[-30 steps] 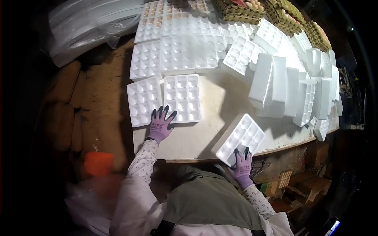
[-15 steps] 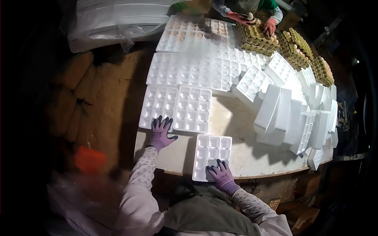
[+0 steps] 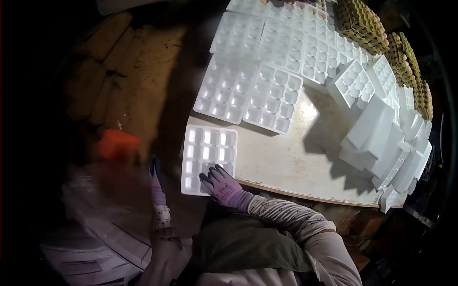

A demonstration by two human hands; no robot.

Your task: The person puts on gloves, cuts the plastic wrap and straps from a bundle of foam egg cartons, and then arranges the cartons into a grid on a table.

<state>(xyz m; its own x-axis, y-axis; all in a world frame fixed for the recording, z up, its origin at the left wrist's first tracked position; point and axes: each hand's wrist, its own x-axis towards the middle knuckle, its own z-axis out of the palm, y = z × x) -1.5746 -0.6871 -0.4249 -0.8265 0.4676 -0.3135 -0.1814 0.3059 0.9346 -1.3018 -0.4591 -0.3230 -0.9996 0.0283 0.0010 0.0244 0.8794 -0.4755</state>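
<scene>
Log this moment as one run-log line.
right hand: fingers on white tray, near right corner | left hand: beside table, nothing visible in it | beyond: more white trays; egg flats stacked

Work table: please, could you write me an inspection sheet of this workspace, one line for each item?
Surface: pale tabletop, bare in the middle, small marks near its front edge.
Job's things: near tray at the near left corner, no eggs seen in it; more white trays lie beyond.
Clutter: uneven heap of white trays on the right, many tilted.
Right hand: gloved fingers on the near tray; right hand at its lower right.
Left hand: gloved, off the table, nothing seen in it.
Cables: nothing seen; below the table is too dark to tell.
Surroundings: stacked egg cartons at the far right; orange object left, blurred.
</scene>
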